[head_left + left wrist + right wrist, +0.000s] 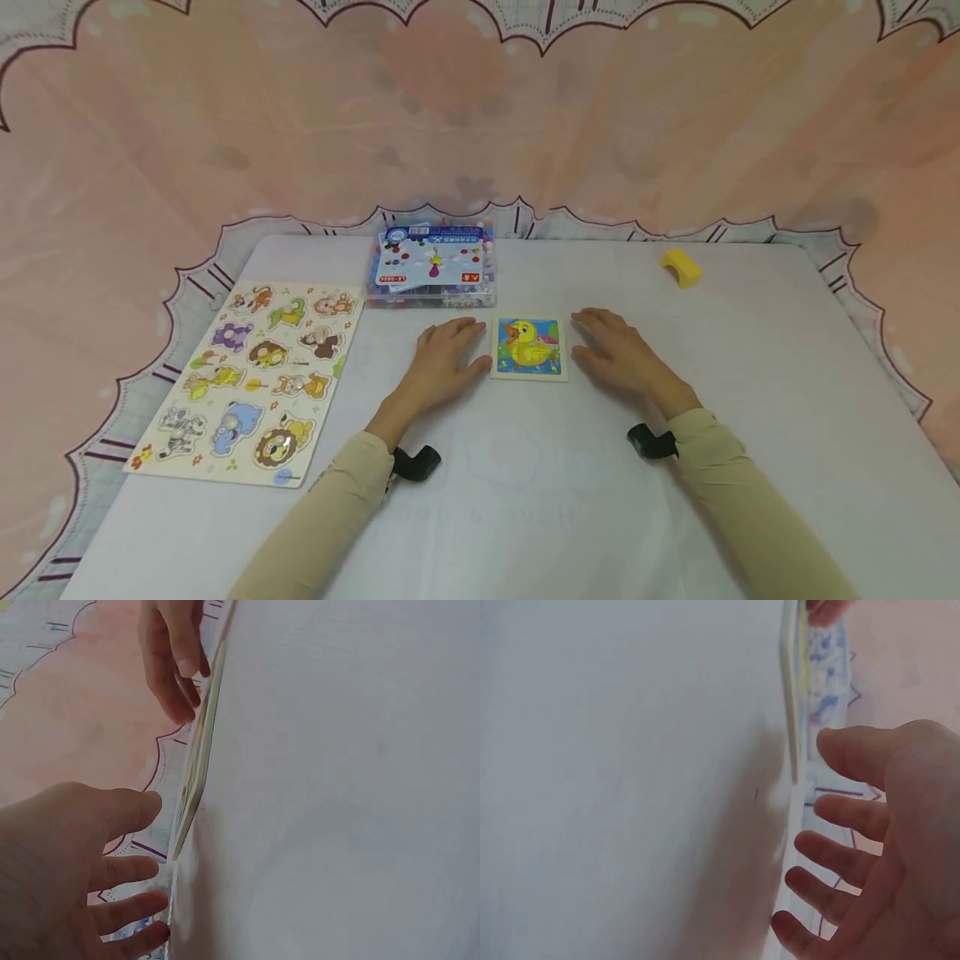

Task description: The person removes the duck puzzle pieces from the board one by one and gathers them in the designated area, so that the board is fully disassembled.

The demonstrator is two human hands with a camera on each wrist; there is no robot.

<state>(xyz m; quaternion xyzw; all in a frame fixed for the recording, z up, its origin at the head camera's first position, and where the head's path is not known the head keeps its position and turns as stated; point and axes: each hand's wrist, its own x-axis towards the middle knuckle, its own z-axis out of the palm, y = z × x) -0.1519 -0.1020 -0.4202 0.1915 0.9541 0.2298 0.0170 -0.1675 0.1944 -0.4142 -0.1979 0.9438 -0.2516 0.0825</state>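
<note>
A small square duck puzzle (529, 348), yellow duck on blue with a pale wooden border, lies flat on the white table between the two hands. My left hand (444, 367) is at its left side, thumb tip right at the border and fingers spread. On the other side my right hand (617, 354) faces it with relaxed fingers, a small gap from the right border. In the left wrist view the puzzle (196, 761) shows edge-on past the left thumb. The right wrist view shows the right hand (885, 832) holding nothing, beside the puzzle's edge (790, 690).
A large animal puzzle board (251, 379) lies at the left. Behind the left hand stands a clear plastic box (431, 262) with a printed label. A yellow arch-shaped block (681, 267) sits at the back right. Patterned cloth (480, 125) lies beyond the table's far edge.
</note>
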